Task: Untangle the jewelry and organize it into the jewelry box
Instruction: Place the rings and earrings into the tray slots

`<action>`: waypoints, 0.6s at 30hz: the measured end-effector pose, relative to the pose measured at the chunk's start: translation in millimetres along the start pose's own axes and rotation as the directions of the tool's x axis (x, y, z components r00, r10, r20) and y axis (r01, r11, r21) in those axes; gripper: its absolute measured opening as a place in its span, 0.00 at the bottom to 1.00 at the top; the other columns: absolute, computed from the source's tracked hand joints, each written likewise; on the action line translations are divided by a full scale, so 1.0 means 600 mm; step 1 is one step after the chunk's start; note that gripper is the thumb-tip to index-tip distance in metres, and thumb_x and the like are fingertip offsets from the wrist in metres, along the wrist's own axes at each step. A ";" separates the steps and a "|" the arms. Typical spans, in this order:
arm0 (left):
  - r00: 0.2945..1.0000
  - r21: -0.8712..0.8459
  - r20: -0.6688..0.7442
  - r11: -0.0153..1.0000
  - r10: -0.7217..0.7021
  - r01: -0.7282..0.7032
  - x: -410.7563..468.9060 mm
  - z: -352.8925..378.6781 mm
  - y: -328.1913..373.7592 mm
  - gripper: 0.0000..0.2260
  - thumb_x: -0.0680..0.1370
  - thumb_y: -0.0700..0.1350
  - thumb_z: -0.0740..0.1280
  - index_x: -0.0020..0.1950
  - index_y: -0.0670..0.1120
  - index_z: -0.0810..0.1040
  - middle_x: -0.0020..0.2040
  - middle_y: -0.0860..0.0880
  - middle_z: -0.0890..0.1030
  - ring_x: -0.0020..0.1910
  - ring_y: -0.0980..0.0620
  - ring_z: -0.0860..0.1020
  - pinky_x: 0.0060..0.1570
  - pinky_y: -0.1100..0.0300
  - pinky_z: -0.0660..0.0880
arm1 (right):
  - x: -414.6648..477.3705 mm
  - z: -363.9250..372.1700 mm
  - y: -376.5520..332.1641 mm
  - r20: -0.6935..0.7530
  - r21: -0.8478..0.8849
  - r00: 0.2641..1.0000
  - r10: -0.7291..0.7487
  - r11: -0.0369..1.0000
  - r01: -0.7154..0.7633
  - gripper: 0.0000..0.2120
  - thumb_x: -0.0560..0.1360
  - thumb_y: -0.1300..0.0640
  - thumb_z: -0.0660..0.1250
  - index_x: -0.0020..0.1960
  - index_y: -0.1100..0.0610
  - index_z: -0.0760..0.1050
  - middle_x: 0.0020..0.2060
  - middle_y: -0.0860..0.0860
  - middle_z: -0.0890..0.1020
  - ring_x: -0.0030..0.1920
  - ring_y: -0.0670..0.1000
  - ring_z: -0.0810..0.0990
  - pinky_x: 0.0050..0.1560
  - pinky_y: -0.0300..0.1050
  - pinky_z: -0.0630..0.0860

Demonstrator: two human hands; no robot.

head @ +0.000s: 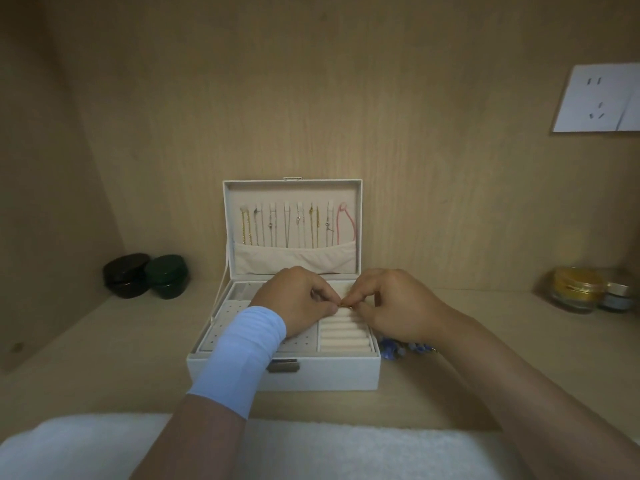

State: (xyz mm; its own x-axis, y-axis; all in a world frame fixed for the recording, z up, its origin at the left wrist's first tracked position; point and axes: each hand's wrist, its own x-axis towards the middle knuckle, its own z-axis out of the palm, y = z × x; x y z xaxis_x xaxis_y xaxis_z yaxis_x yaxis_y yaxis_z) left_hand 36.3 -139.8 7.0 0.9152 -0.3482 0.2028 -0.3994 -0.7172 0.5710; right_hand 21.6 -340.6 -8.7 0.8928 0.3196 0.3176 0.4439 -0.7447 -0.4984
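A white jewelry box stands open on the wooden shelf, its lid upright. Several necklaces hang on hooks inside the lid, above a cloth pocket. My left hand and my right hand meet over the box's tray, just above the cream ring rolls. Both pinch a small gold piece of jewelry between fingertips and thumbs. A blue beaded piece lies on the shelf to the right of the box, partly hidden by my right wrist. A light blue band covers my left wrist.
Two dark jars sit at the back left. Glass jars, one with yellow contents, stand at the back right. A white wall socket is on the back panel. A white towel lies along the near edge.
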 end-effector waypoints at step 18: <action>0.975 0.019 -0.003 0.975 0.221 -0.221 0.042 0.069 0.137 0.04 0.77 0.48 0.67 0.50 0.54 0.81 0.44 0.61 0.79 0.40 0.63 0.74 0.49 0.63 0.73 | -0.057 -0.174 0.116 0.244 -0.279 0.813 0.529 0.841 -0.464 0.09 0.69 0.61 0.76 0.42 0.47 0.84 0.36 0.45 0.82 0.28 0.43 0.77 0.31 0.36 0.73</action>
State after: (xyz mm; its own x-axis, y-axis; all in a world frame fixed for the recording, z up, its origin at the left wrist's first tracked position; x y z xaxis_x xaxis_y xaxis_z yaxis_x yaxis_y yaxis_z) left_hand 24.3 -232.5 25.8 0.8042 -0.4967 0.3265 -0.5930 -0.6334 0.4972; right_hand 14.2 -464.8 30.1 0.9792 0.0089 -0.2026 -0.0621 -0.9379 -0.3414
